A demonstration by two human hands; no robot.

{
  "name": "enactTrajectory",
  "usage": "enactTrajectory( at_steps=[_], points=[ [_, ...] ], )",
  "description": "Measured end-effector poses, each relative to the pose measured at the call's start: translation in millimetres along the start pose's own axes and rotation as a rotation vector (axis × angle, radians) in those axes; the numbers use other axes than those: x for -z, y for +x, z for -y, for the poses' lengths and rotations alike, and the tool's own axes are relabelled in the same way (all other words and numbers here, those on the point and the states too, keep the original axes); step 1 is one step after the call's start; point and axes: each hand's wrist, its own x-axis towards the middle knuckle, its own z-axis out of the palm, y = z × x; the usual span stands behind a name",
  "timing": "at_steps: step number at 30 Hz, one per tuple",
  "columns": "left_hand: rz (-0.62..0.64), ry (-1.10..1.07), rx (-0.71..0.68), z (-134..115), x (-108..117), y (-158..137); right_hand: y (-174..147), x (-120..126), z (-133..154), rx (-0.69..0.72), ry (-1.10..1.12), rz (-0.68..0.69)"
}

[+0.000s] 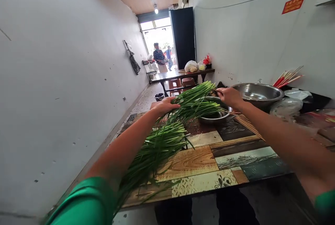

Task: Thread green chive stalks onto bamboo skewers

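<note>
My left hand (166, 106) is closed around a bunch of long green chives (195, 94), lifted above the table with the pale cut ends pointing right. At those ends my right hand (230, 97) is pinched shut; what lies between its fingertips is too small to make out. Below and behind the held bunch stands a small steel bowl (213, 119), partly hidden by the leaves. A second pile of chives (159, 144) lies on the patterned table (193, 160) under my left forearm, its leaves trailing over the near edge.
Thin wooden sticks (250, 125) lie right of the small bowl. Farther right are a large steel bowl (258, 94), plastic bags (286, 108) and red-ended sticks (286, 77). A second table (170, 75) with bags stands ahead, a bucket (159, 96) on the floor, a person (159, 57) by the doorway.
</note>
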Motion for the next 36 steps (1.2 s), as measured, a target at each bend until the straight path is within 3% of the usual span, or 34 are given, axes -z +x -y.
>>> enactTrajectory(
  at_steps=[4,8,12,15,18,21,24,26,30,33,36],
  points=[
    [-0.027,0.393,-0.055,12.4,-1.2,47.5,12.3,-35.2,-17.0,-0.048,-0.025,0.146],
    [-0.102,0.718,-0.069,25.7,-13.9,74.2,13.5,-61.9,-29.5,-0.096,-0.048,0.282],
    [-0.135,0.835,0.024,27.5,-27.7,80.3,10.7,-78.0,-29.2,-0.125,-0.084,0.395],
    [-0.124,0.88,0.043,17.6,-31.5,68.9,9.9,-77.8,-18.1,-0.125,-0.098,0.409],
    [-0.22,0.927,-0.082,4.5,-28.3,36.3,7.2,-61.0,-15.5,-0.13,-0.091,0.373],
    [-0.396,0.92,-0.3,1.5,-26.5,-22.2,-7.3,-32.6,-40.8,-0.17,-0.081,0.277],
    [-0.546,0.861,-0.446,20.2,-39.4,-95.4,-43.3,-9.2,-85.5,-0.323,-0.114,0.141],
    [-0.548,0.83,-0.507,44.1,-59.3,-140.9,-77.8,-4.7,-110.2,-0.411,-0.136,0.148],
    [-0.52,0.779,-0.539,94.8,-110.4,-198.9,-142.9,-25.6,-124.8,-0.428,-0.113,0.254],
    [-0.449,0.784,-0.447,114.8,-135.0,-212.0,-168.8,-50.7,-117.4,-0.376,-0.11,0.284],
    [-0.347,0.733,-0.34,119.7,-140.1,-211.5,-174.0,-69.3,-112.2,-0.368,-0.135,0.269]
  ],
)
